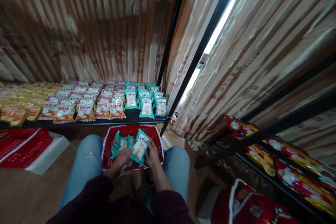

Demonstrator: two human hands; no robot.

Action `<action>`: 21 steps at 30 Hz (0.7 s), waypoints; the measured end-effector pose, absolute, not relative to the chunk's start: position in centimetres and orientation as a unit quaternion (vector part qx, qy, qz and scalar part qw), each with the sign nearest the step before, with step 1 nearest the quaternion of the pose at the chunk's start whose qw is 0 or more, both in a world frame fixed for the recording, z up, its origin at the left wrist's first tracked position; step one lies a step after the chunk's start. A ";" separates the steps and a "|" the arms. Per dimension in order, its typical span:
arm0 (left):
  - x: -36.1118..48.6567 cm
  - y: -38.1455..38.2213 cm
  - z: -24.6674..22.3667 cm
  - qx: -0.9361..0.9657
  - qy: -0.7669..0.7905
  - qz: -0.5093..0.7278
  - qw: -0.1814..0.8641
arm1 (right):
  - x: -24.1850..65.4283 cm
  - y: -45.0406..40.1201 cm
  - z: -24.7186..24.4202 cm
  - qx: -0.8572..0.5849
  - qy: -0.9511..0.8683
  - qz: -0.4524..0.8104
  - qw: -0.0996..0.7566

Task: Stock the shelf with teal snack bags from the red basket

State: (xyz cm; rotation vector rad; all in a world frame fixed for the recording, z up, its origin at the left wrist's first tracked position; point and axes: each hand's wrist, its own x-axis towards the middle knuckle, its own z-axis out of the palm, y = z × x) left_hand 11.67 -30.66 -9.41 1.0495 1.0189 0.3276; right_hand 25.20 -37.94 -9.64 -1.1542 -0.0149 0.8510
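A green and white snack bag is held tilted between my two hands, above the red basket that stands between my knees. My left hand grips the bag's lower left edge, thumb on its front. Along the right edge, my right hand has its fingers closed against the bag, partly hidden behind it. More green snack bags lie in the basket under and beside the held one.
Ahead, a black shelf carries rows of green bags, red-and-white bags and yellow packs. Another red basket stands at left. A slanted black post and a side shelf with red-yellow packs are at right.
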 end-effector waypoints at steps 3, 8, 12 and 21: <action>11.8 -30.8 -9.7 0.489 0.441 0.157 0.736 | 24.9 -38.1 -9.5 -0.508 0.012 0.416 0.754; 12.3 -30.9 -9.8 0.433 0.463 0.179 0.753 | 24.5 -37.9 -10.3 -0.465 -0.030 0.476 0.746; 12.7 -31.3 -8.7 0.397 0.481 0.201 0.755 | 24.2 -37.7 -10.9 -0.419 -0.079 0.503 0.752; 12.6 -31.3 -8.4 0.440 0.498 0.194 0.722 | 24.2 -37.6 -11.3 -0.451 -0.083 0.489 0.742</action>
